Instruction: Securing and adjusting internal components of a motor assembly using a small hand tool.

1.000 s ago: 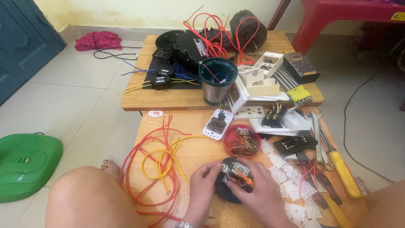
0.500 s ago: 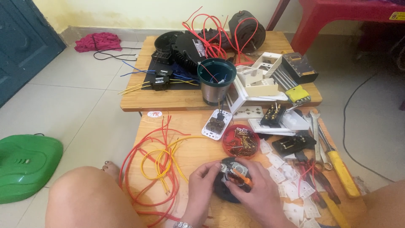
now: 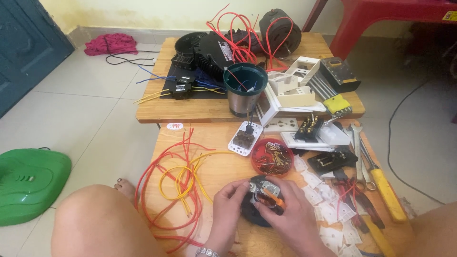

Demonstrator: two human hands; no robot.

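My left hand (image 3: 227, 209) grips the left side of a round black electrical part (image 3: 254, 215) that rests on the near wooden table (image 3: 219, 164). My right hand (image 3: 291, 215) lies over the part's right side and holds a small orange-handled tool (image 3: 272, 199) against its top. The part's metal inner piece (image 3: 264, 186) shows between my fingers. A red lid of small metal screws and contacts (image 3: 272, 157) lies just beyond my hands. Loops of red and yellow wire (image 3: 178, 183) lie to the left of my left hand.
White socket parts and scattered white plastic pieces (image 3: 328, 223) lie right of my hands, with pliers and a yellow-handled screwdriver (image 3: 385, 192) at the table's right edge. A steel cup (image 3: 244, 89), black housings and a motor (image 3: 281, 29) crowd the far table. A green object (image 3: 26, 183) sits on the floor left.
My hands stay on the black part, with only slight finger shifts. Nothing else has moved.
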